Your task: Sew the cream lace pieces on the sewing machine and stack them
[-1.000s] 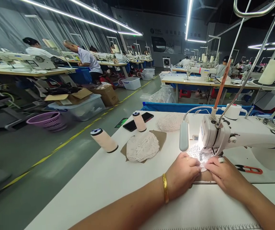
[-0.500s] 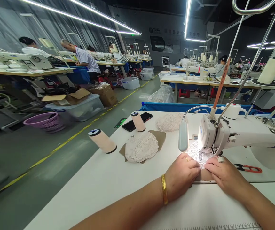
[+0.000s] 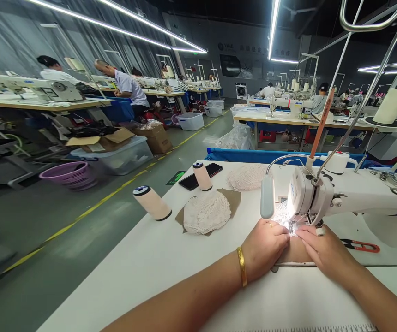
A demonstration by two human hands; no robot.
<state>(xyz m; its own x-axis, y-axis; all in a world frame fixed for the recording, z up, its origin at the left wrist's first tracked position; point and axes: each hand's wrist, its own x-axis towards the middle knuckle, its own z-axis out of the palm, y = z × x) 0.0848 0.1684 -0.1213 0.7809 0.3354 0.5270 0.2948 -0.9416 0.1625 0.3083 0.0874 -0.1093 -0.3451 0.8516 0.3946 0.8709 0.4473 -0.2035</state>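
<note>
My left hand (image 3: 264, 249) is closed at the left of the needle area, its fingers bunched on the edge of a piece of white lace (image 3: 281, 216). Opposite it, my right hand (image 3: 328, 246) presses the lace with fingertips held together, close to the presser foot (image 3: 291, 228). The lace runs beneath the head of a white sewing machine (image 3: 309, 193), brightly lit by its lamp (image 3: 267, 197). Between my hands shows a flat brown surface (image 3: 297, 251). Red-handled thread snips (image 3: 363, 245) lie right of my right hand. My fingers hide part of the lace.
Left on the white table (image 3: 184, 267) are a lace stack on brown card (image 3: 207, 212), two peach thread cones (image 3: 152, 203) and a phone (image 3: 201, 176). More lace (image 3: 246, 177) lies behind. A ruler scale (image 3: 340, 328) marks the front edge. Co-workers sit at machines beyond the aisle.
The lace has slid farther under the presser foot, so less of it shows before the needle. Both hands remain beside it, with the right fingers slightly shifted. The whole view has moved slightly.
</note>
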